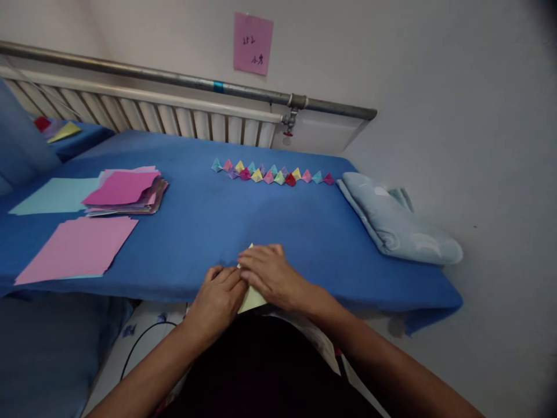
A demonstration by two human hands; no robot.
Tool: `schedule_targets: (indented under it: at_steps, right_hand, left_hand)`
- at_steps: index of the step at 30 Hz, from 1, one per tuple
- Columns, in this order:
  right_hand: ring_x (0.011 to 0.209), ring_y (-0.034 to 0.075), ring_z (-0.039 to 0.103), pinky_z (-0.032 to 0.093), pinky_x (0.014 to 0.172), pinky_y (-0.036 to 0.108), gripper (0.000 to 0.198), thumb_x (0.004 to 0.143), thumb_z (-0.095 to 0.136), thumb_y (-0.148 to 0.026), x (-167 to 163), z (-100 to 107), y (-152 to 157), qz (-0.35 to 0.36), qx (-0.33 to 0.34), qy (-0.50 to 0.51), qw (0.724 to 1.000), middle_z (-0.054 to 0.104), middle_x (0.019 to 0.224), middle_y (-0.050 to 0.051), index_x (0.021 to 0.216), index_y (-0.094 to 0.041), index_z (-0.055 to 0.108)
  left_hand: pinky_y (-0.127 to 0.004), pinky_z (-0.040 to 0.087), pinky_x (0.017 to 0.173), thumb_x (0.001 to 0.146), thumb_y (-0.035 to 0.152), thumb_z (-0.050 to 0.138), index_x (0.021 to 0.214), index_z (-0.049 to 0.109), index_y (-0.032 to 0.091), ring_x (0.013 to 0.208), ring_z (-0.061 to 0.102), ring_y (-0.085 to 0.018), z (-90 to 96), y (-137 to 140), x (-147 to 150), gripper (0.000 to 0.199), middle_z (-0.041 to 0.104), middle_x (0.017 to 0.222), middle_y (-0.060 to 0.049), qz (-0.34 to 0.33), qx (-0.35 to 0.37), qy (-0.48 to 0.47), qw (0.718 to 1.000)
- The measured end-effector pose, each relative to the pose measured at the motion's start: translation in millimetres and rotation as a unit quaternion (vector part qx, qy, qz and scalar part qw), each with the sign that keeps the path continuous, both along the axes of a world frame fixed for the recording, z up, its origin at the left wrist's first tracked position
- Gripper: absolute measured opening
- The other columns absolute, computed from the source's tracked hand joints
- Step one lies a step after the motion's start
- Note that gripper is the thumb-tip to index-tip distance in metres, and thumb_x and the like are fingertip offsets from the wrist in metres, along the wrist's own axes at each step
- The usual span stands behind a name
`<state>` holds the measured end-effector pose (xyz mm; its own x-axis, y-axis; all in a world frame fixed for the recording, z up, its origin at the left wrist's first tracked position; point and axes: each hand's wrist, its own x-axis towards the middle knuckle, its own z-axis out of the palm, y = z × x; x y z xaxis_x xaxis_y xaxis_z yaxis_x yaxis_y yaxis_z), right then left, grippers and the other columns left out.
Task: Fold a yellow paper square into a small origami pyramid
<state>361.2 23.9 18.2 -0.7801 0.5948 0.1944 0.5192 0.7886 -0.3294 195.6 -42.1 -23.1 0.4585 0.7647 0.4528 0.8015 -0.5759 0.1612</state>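
A sheet of pale yellow paper [251, 301] lies at the near edge of the blue-covered table, partly hidden under both hands. It looks folded, with a pointed tip showing beyond my fingers. My left hand [221, 295] is closed on the paper's left side, fingers curled and close together. From the right, my right hand [270, 274] reaches across and grips the paper too, its fingers together and touching those of my left hand. My hands hide most of the creases.
Folded paper pieces [270, 173] in several colours form two rows at the back. Left are a paper stack [124, 188], pink sheets [78, 247] and light-blue sheets [56, 195]. A folded blanket [398, 223] lies right on the blue cloth [187, 220]. A radiator [174, 120] stands behind.
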Motion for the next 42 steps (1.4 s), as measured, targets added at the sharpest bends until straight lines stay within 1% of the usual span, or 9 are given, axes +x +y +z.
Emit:
schedule_targets:
  at_steps: [3, 7, 12, 15, 21, 29, 32, 36, 42]
  right_hand:
    - [0.123, 0.022, 0.044, 0.030, 0.096, 0.041, 0.035, 0.098, 0.037, -0.034, 8, -6, -10, 0.005, -0.001, -0.040, 0.999, 0.058, 0.128, 0.007, 0.127, -0.020, 0.051]
    - [0.128, 0.029, 0.038, 0.029, 0.098, 0.050, 0.037, 0.097, 0.041, -0.034, 13, -17, 7, -0.039, 0.053, -0.078, 0.995, 0.052, 0.136, 0.008, 0.129, -0.020, 0.051]
    - [0.126, 0.030, 0.041, 0.030, 0.097, 0.052, 0.034, 0.095, 0.045, -0.032, 14, -19, 25, -0.031, 0.065, -0.065, 0.995, 0.055, 0.134, 0.006, 0.126, -0.023, 0.055]
    - [0.126, 0.029, 0.041, 0.032, 0.097, 0.050, 0.034, 0.094, 0.046, -0.032, 17, -14, 20, -0.063, 0.067, -0.033, 0.995, 0.055, 0.133, 0.007, 0.126, -0.021, 0.054]
    - [0.124, 0.024, 0.043, 0.034, 0.099, 0.043, 0.035, 0.097, 0.037, -0.033, 36, 0, -6, -0.144, 0.083, 0.079, 0.983, 0.052, 0.133, 0.010, 0.123, -0.020, 0.056]
    - [0.113, 0.023, 0.051, 0.033, 0.096, 0.041, 0.029, 0.087, 0.052, -0.023, 45, -5, -40, -0.112, 0.051, 0.087, 0.989, 0.060, 0.123, 0.009, 0.116, -0.021, 0.058]
    - [0.105, 0.023, 0.054, 0.032, 0.093, 0.041, 0.034, 0.081, 0.056, -0.014, 48, -18, -45, -0.115, 0.022, 0.064, 0.991, 0.064, 0.116, 0.006, 0.113, -0.022, 0.058]
    - [0.100, 0.024, 0.054, 0.031, 0.089, 0.041, 0.027, 0.084, 0.058, -0.020, 54, -33, -46, -0.155, 0.014, 0.065, 0.986, 0.067, 0.111, 0.005, 0.111, -0.022, 0.059]
    - [0.101, 0.024, 0.053, 0.030, 0.089, 0.040, 0.019, 0.088, 0.055, -0.025, 54, -40, -48, -0.188, 0.033, 0.107, 0.976, 0.068, 0.106, 0.006, 0.106, -0.021, 0.060]
  left_hand:
    - [-0.039, 0.038, 0.088, 0.092, 0.016, 0.043, 0.105, 0.062, 0.018, 0.100, 0.058, -0.020, -3.4, -5, 0, 0.022, 0.066, 0.112, -0.009, 0.007, 0.004, -0.003, 1.000]
    - [-0.043, 0.036, 0.096, 0.092, 0.023, 0.046, 0.120, 0.057, 0.019, 0.110, 0.056, -0.022, -5.4, -13, -7, 0.030, 0.064, 0.120, -0.009, 0.006, 0.000, 0.007, 1.000]
    - [-0.046, 0.032, 0.103, 0.088, 0.026, 0.051, 0.128, 0.051, 0.018, 0.120, 0.051, -0.024, -2.1, -19, -25, 0.040, 0.058, 0.129, -0.010, -0.045, -0.014, 0.034, 0.998]
    - [-0.047, 0.033, 0.102, 0.086, 0.016, 0.050, 0.132, 0.047, 0.018, 0.122, 0.049, -0.024, -2.4, -17, -29, 0.046, 0.055, 0.133, -0.011, -0.070, -0.015, 0.062, 0.996]
    - [-0.043, 0.035, 0.101, 0.089, 0.011, 0.044, 0.130, 0.049, 0.018, 0.116, 0.054, -0.022, -12.0, -18, -12, 0.042, 0.060, 0.126, -0.010, -0.011, 0.017, 0.031, 0.999]
    - [-0.044, 0.036, 0.098, 0.090, 0.015, 0.042, 0.121, 0.055, 0.014, 0.113, 0.055, -0.024, -9.8, -9, 29, 0.034, 0.062, 0.122, -0.011, 0.058, 0.019, 0.009, 0.998]
    - [-0.043, 0.037, 0.093, 0.091, 0.013, 0.039, 0.121, 0.054, 0.014, 0.111, 0.055, -0.024, -7.4, -6, 30, 0.034, 0.063, 0.121, -0.012, 0.051, 0.028, 0.011, 0.998]
    - [-0.037, 0.039, 0.084, 0.092, 0.015, 0.043, 0.116, 0.055, 0.015, 0.102, 0.058, -0.021, -0.7, 0, 18, 0.027, 0.064, 0.114, -0.010, 0.007, 0.008, 0.002, 1.000]
    - [-0.037, 0.036, 0.085, 0.092, 0.016, 0.045, 0.100, 0.060, 0.018, 0.088, 0.060, -0.018, 7.8, 14, 8, 0.017, 0.068, 0.101, -0.005, -0.033, -0.006, 0.007, 0.999]
